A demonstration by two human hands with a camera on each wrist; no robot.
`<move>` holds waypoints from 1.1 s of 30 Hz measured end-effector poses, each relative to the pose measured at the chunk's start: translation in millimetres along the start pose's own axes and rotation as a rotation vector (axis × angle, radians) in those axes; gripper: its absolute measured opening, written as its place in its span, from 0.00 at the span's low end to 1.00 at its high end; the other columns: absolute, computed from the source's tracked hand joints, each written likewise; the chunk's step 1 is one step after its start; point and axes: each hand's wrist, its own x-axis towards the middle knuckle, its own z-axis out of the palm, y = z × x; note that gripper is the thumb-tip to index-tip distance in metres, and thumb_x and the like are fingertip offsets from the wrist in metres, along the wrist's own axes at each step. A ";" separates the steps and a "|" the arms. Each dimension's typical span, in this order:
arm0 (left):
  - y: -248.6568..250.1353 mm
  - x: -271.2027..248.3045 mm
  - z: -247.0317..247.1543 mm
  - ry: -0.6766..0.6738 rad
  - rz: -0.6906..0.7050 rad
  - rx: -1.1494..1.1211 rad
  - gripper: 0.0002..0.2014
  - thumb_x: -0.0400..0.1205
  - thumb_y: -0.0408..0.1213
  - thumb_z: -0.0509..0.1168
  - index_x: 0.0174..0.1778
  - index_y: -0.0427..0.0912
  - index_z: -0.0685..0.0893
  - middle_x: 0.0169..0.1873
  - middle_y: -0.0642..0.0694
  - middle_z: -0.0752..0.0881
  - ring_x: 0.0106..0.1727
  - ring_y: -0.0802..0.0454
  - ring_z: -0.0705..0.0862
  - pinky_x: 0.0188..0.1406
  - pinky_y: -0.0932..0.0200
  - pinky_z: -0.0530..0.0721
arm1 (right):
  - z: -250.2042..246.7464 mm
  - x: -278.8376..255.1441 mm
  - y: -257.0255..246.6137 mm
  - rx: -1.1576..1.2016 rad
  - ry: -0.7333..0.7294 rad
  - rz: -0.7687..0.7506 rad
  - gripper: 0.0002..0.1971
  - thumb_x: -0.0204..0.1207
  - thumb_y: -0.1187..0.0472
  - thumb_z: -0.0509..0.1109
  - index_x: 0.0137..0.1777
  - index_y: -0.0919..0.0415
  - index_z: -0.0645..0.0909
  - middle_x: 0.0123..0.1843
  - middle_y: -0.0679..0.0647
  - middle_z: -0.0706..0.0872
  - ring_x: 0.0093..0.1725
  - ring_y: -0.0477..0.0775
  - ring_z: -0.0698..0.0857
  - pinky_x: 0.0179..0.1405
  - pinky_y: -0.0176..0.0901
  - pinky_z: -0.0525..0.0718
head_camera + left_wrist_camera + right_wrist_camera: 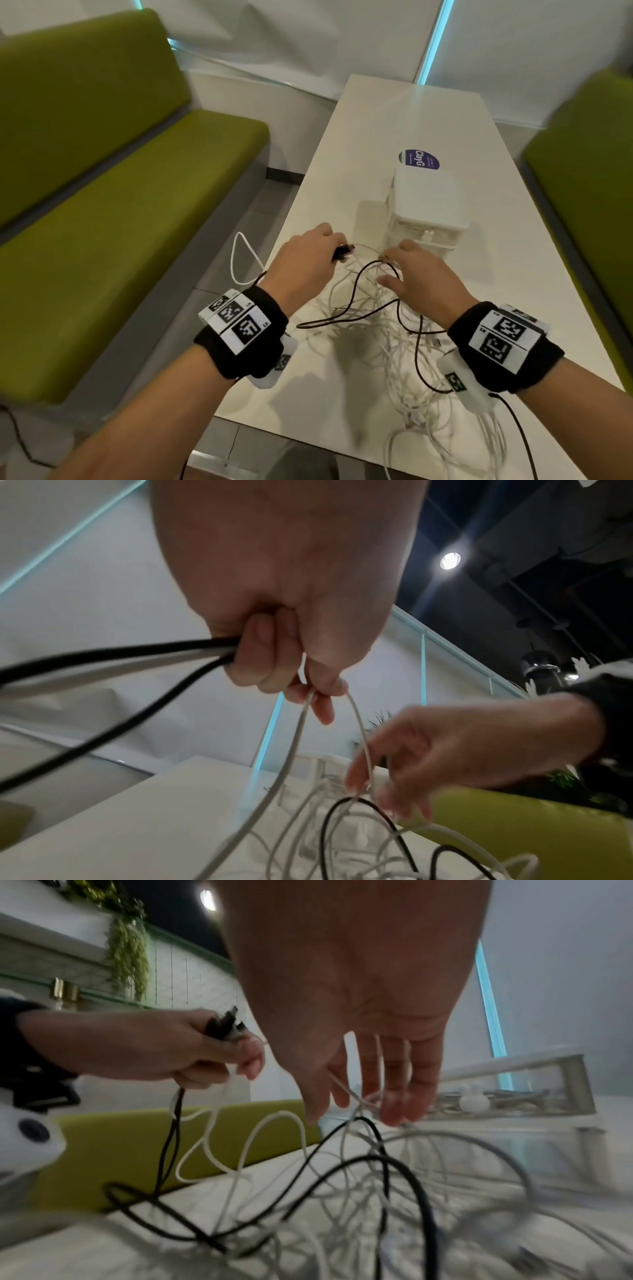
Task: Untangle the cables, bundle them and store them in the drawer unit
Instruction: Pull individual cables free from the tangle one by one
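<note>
On the far left stands a green bench point(102, 192), beside the white counter point(394, 113). A loop of white cable point(239, 260) hangs over the left edge of the counter, near the left wrist.

The left hand point(301, 263) is held above the counter with its fingers curled. It grips several cable ends together: the black plugs point(224, 1026) stick out above the fist, and black and white strands run out of the hand on both sides. In the left wrist view, the fingertips point(329, 688) also pinch a thin white strand.

Between the two hands lies the tangle of cables point(387, 325), mostly white, spread on the counter toward the near edge. One black cable point(359, 284) rises out of the tangle in an arch and runs through the white ones.

The right hand point(421, 277) is lowered over the far side of the tangle. Its fingers point(397, 1085) are nearly straight and spread, pointing down, and thin white strands pass between them. I cannot tell if it really holds a strand or only touches it.

Just behind the right hand stands the white drawer unit point(424, 209) on the counter. A round dark blue sticker point(419, 159) lies on the counter behind it. Another green bench point(589, 178) is at the far right.
</note>
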 end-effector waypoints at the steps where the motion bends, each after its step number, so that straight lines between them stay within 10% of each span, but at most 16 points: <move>1: -5.9 -1.9 -2.3 0.004 -0.012 -0.023 0.08 0.86 0.35 0.60 0.52 0.49 0.84 0.49 0.50 0.80 0.44 0.42 0.83 0.46 0.44 0.82 | 4.0 -0.4 2.2 -0.030 -0.039 0.021 0.17 0.80 0.51 0.69 0.67 0.51 0.77 0.61 0.50 0.77 0.53 0.57 0.82 0.49 0.51 0.81; 8: -33.1 -21.7 -10.5 -0.008 -0.107 -0.239 0.13 0.86 0.31 0.58 0.39 0.46 0.84 0.43 0.57 0.82 0.35 0.64 0.79 0.33 0.71 0.69 | 5.3 13.2 -7.2 -0.048 0.057 0.079 0.11 0.81 0.50 0.66 0.61 0.49 0.81 0.55 0.50 0.79 0.52 0.57 0.84 0.45 0.51 0.83; 13: -36.2 -28.7 -26.6 0.145 -0.238 -0.531 0.13 0.89 0.38 0.58 0.43 0.41 0.85 0.27 0.57 0.75 0.27 0.58 0.75 0.33 0.56 0.69 | 7.2 12.5 -2.9 -0.198 -0.078 0.197 0.18 0.80 0.48 0.69 0.67 0.50 0.79 0.63 0.53 0.77 0.61 0.59 0.81 0.48 0.50 0.78; 16: -55.9 -28.2 -29.1 0.101 -0.252 -0.333 0.13 0.89 0.38 0.57 0.42 0.49 0.85 0.39 0.54 0.81 0.32 0.59 0.77 0.27 0.66 0.72 | 6.7 9.0 -0.6 -0.215 -0.087 0.191 0.23 0.79 0.46 0.69 0.72 0.50 0.75 0.66 0.54 0.76 0.66 0.60 0.77 0.55 0.53 0.80; 18: -74.6 -27.4 -26.5 0.090 -0.272 -0.237 0.14 0.88 0.39 0.57 0.42 0.49 0.86 0.47 0.51 0.84 0.44 0.53 0.82 0.40 0.60 0.79 | 6.6 7.6 -5.9 -0.251 -0.053 0.146 0.27 0.78 0.46 0.69 0.76 0.50 0.72 0.71 0.54 0.74 0.70 0.62 0.73 0.60 0.57 0.79; 33: -173.5 -62.9 -51.5 0.150 -0.553 0.127 0.15 0.89 0.40 0.57 0.50 0.34 0.85 0.42 0.39 0.73 0.47 0.31 0.80 0.44 0.45 0.73 | 23.0 0.3 -64.6 -0.222 -0.032 -0.085 0.15 0.81 0.50 0.64 0.64 0.51 0.82 0.65 0.53 0.80 0.65 0.58 0.73 0.59 0.52 0.76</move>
